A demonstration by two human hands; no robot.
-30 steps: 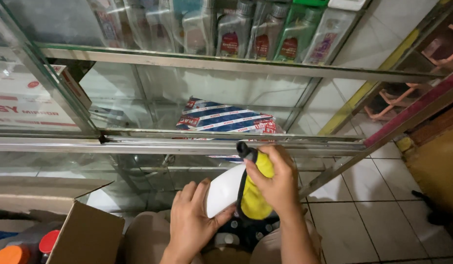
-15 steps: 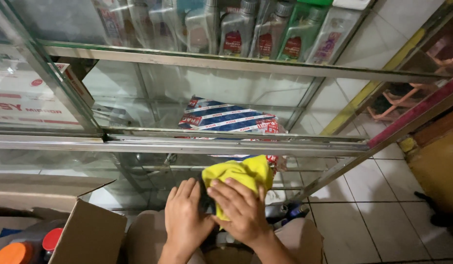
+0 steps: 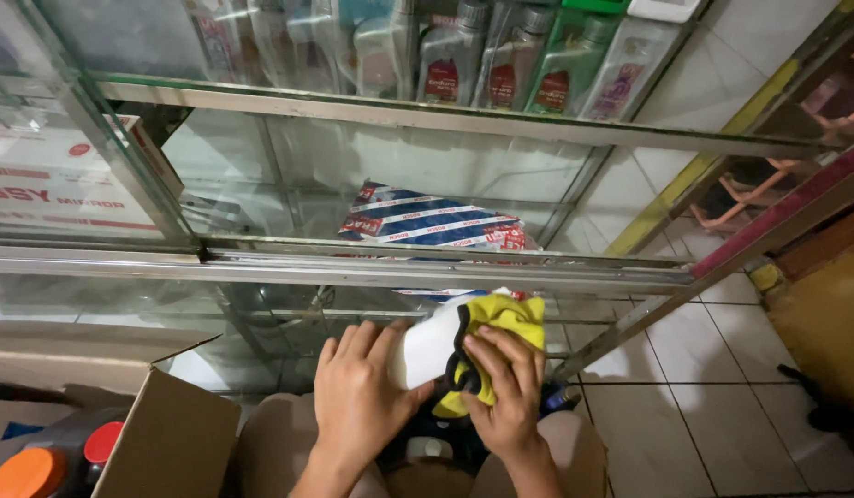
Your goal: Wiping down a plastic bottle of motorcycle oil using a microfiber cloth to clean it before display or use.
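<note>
I hold a white plastic bottle (image 3: 425,352) low in front of me, just above my knees and below the metal edge of the glass display cabinet (image 3: 445,272). My left hand (image 3: 358,397) cups its left side, fingers together and curved around the smooth, plain white body, thumb reaching toward the middle. My right hand (image 3: 505,397) presses a bright yellow cloth (image 3: 501,323) with a dark hem against the bottle's right side; those fingers lie spread flat on the cloth, clamping it to the bottle. The cloth is bunched and folded over the upper right part, so I cannot see the cap or any label there. What shows of the bottle is clean, glossy and unmarked.

Behind the glass lies a blue, white and red striped packet (image 3: 436,226) on the middle shelf, and grey and green bottles (image 3: 501,69) stand in a row on the top shelf. To my left sits an open cardboard box (image 3: 160,443) with an orange cap (image 3: 26,472) and a red cap (image 3: 102,441) showing inside.
</note>
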